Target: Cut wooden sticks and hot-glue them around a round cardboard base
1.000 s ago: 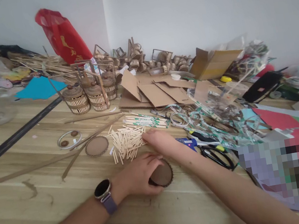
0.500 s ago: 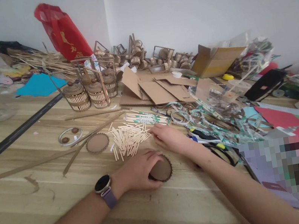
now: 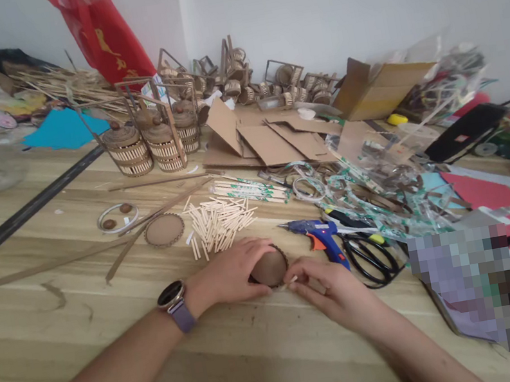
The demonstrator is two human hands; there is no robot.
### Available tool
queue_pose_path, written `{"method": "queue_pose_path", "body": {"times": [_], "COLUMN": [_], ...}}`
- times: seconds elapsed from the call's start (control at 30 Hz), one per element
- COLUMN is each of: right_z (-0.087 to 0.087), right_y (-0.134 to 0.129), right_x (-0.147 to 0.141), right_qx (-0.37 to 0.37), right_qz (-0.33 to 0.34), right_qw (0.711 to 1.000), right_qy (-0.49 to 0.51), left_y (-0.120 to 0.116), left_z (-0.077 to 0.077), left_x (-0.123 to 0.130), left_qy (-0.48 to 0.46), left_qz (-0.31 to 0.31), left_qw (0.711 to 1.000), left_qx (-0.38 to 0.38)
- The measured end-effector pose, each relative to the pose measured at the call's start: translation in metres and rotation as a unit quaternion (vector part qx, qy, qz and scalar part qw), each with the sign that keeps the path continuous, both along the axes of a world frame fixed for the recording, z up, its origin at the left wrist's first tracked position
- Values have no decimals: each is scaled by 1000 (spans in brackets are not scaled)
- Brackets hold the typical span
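My left hand (image 3: 234, 273), with a watch on its wrist, curls thumb and fingers around a round brown cardboard disc (image 3: 270, 268) with a corrugated rim, on the table. At the disc's right edge, my right hand (image 3: 335, 290) pinches a short pale wooden stick (image 3: 293, 280) close to the rim. Whether the stick touches the rim I cannot tell. Just beyond my left hand lies a loose pile of short sticks (image 3: 221, 223). A second round disc (image 3: 164, 229) rests left of that pile. Beyond my right hand is a blue glue gun (image 3: 324, 238).
Black-handled scissors (image 3: 369, 260) lie right of the glue gun. Several small lidded stick buckets (image 3: 129, 153) stand at the back left. Cardboard pieces (image 3: 271, 142), wrapped sticks (image 3: 249, 190) and plastic wrappers (image 3: 357, 190) spread across the back and right. Brown strips (image 3: 54, 275) lie at left.
My right hand has moved from the stick pile back toward me to the disc's right edge, bringing a stick. The glue gun now shows. My left hand stays around the disc.
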State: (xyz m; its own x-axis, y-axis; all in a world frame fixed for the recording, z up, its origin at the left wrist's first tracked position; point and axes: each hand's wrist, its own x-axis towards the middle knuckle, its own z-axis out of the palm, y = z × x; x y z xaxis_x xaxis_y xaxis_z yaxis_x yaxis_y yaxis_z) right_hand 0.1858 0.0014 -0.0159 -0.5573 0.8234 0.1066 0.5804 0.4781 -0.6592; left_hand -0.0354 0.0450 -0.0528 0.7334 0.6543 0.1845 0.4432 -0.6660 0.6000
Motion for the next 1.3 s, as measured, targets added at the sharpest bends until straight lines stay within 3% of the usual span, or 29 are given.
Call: {"method": "queue_pose_path", "body": {"times": [0.37, 0.8, 1.3], "right_z": [-8, -16, -22], "right_y": [-2, -3, -5], "right_x": [-11, -13, -13], "right_qx": [98, 258, 277], "right_qz": [53, 63, 49], "right_qw": [991, 955, 953], "right_qy": [-75, -130, -114], "left_y": [1, -1, -16], "left_z": [1, 4, 4], "left_x": [1, 2, 15], "left_qy": [-11, -1, 5], "left_qz": [0, -8, 37], "left_qw": [1000, 1000, 996], "left_qx": [-9, 5, 82]}}
